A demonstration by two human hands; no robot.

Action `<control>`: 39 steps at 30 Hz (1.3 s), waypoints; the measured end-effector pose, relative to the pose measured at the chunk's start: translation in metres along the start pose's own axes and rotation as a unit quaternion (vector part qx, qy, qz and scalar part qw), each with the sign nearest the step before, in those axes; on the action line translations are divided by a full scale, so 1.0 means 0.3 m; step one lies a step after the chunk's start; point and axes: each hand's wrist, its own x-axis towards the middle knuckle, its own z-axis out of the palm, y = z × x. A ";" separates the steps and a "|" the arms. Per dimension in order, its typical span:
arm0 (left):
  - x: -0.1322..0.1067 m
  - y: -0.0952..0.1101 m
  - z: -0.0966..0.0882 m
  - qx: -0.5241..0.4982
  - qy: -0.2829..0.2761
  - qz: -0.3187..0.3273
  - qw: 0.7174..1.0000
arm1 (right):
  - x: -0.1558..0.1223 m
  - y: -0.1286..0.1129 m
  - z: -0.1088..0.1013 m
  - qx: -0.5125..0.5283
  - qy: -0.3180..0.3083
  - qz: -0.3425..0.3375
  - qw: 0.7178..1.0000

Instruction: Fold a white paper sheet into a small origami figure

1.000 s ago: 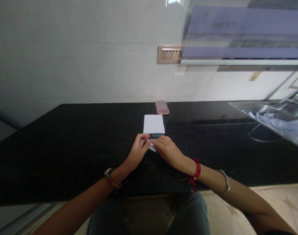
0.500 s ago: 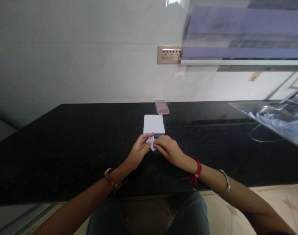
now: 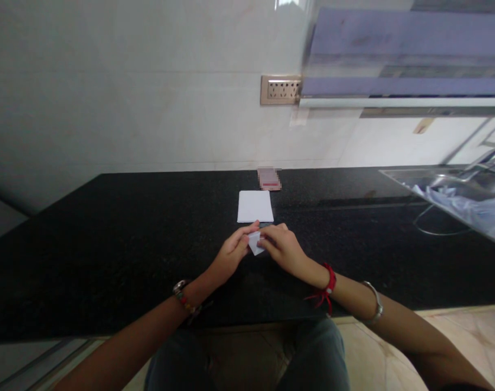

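Note:
A small folded piece of white paper [image 3: 254,244] is between my two hands, just above the dark counter. My left hand [image 3: 233,247] pinches its left edge with the thumb on top and the fingers behind. On the other side, the thumb and fingers of my right hand [image 3: 282,246] grip the paper's right edge. Part of the paper is covered by the fingers. Right beyond my hands lies a squarish stack of white paper [image 3: 255,206], flat on the counter.
The black counter [image 3: 150,233] runs along a tiled wall. A blurred pinkish item [image 3: 269,178] lies behind the stack. To the right is a metal sink [image 3: 422,176] with bluish-white plastic or paper [image 3: 467,206] in it. A socket panel [image 3: 280,90] is on the wall.
The folded paper has shifted slightly right and turned, showing a wider pointed shape. My right-hand fingers have changed their hold on its edge, and my left thumb has slid a little.

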 end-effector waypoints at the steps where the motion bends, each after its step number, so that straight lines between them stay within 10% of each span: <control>1: 0.002 -0.003 -0.002 -0.003 0.001 0.001 1.000 | 0.001 -0.001 -0.001 0.009 0.004 0.009 1.000; 17: 0.012 -0.007 0.005 -0.113 0.005 -0.027 0.993 | 0.001 -0.024 -0.002 0.108 0.024 0.054 0.992; 26: 0.018 0.019 0.011 -0.167 0.060 -0.046 0.983 | -0.006 -0.024 -0.029 0.005 0.070 -0.073 0.995; 39: -0.008 -0.008 -0.003 0.050 -0.024 -0.016 0.998 | -0.005 -0.021 0.005 0.022 0.022 0.071 0.997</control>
